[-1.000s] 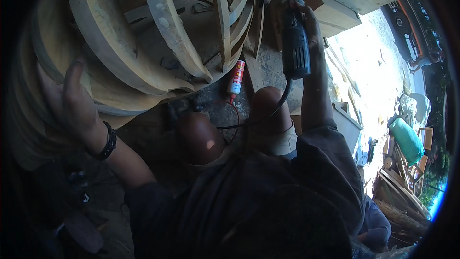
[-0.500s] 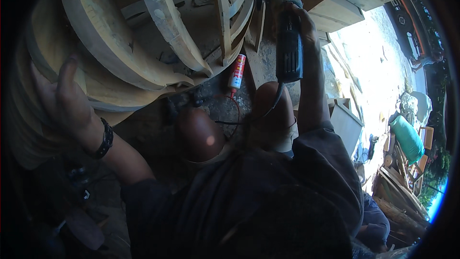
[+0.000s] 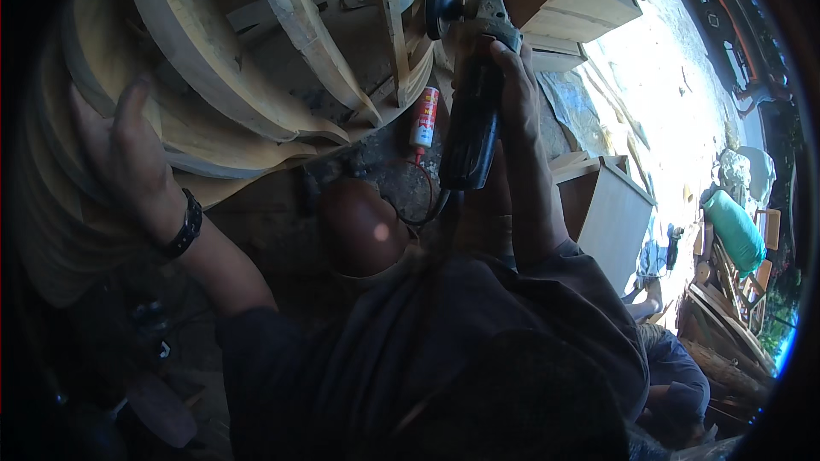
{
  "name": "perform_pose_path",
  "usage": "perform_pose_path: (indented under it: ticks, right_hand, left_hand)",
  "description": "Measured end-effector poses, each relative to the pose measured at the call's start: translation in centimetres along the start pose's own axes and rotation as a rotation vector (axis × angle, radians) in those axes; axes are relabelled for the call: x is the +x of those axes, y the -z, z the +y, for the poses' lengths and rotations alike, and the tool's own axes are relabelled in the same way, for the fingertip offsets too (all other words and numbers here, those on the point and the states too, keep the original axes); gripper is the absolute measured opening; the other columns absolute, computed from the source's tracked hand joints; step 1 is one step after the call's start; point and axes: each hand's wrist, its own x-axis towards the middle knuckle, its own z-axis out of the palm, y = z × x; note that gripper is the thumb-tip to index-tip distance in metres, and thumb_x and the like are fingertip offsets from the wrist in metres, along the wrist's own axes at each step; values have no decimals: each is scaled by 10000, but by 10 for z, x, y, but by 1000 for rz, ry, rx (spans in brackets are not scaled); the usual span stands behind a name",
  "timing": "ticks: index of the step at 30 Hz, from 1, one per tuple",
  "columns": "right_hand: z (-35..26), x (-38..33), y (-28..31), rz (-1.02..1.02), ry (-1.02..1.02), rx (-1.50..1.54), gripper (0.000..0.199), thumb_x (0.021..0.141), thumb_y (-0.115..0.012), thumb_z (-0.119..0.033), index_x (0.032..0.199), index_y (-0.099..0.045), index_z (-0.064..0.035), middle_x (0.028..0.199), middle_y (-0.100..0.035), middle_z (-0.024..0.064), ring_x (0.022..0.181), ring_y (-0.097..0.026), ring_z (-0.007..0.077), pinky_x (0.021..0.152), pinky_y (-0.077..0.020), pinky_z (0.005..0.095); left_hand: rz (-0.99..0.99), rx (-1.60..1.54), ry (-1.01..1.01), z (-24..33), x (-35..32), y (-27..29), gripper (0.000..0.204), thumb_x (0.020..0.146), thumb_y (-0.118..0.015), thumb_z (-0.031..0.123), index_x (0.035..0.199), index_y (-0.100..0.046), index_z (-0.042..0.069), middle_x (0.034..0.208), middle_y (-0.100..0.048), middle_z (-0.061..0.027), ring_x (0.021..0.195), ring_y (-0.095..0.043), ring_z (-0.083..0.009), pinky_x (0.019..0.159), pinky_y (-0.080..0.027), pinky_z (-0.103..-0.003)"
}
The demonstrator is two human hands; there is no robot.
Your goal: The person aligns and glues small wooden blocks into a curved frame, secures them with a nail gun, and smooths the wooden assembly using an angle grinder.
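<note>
Against the curved wooden frame (image 3: 256, 85), left hand (image 3: 128, 162) presses flat, fingers spread; right hand (image 3: 512, 102) grips the grinder (image 3: 474, 111) beside it.

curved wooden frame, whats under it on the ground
Below the curved wooden frame lies a red and white tube on dark, dusty ground, beside the grinder in the right hand. Further under, the slats and shadow hide everything.

Right hand (image 3: 512, 94) grips a dark angle grinder (image 3: 472, 111), apparently touching curved pale wooden slats (image 3: 222, 77) that left hand (image 3: 128, 162) steadies
</note>
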Motion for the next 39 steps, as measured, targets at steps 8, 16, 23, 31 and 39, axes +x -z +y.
perform_pose_path:
  ticks: [8, 16, 23, 31, 39]
  right_hand:
    - [43, -8, 20, 139, 98, 30, 383, 989, -570, -268, 1257, -436, -30, 884, -637, 177, 624, -672, 263, 556, -585, 364]
    - [30, 0, 7, 154, 30, 10, 550, 953, -673, -269, 1348, -398, -4, 1079, -620, 139, 894, -659, 191, 751, -576, 321]
    - [18, 65, 43, 101, 38, -99, 447, 973, -661, -289, 1252, -473, 5, 1007, -640, 122, 787, -678, 193, 715, -583, 315]
    - [12, 134, 72, -42, 8, -7, 420, 962, -697, -328, 1207, -584, -6, 1076, -597, 109, 884, -673, 202, 706, -602, 338]
    - [2, 76, 59, 16, -63, -54, 560, 942, -730, -355, 1305, -519, 15, 1109, -618, 119, 978, -663, 196, 764, -593, 336]
  left_hand:
    - [-149, 179, -56, -12, 7, 14, 1020, 875, -718, 215, 1610, -72, -73, 1653, -133, -325, 1525, -244, -401, 1278, -122, -472]
    - [19, 73, -36, -13, 2, 7, 757, 816, -625, -20, 1523, -366, -99, 1551, -439, -243, 1463, -408, -329, 1237, -290, -434]
    - [73, 169, 62, -13, -2, 12, 766, 841, -633, -34, 1540, -325, -101, 1563, -409, -257, 1456, -403, -327, 1220, -294, -429]
    - [100, 268, 135, -12, -9, 21, 757, 848, -647, -33, 1533, -334, -106, 1543, -425, -266, 1436, -423, -323, 1200, -317, -421]
    - [151, 149, 204, -7, -5, 6, 778, 841, -658, -18, 1533, -315, -111, 1488, -464, -292, 1366, -495, -334, 1165, -373, -404]
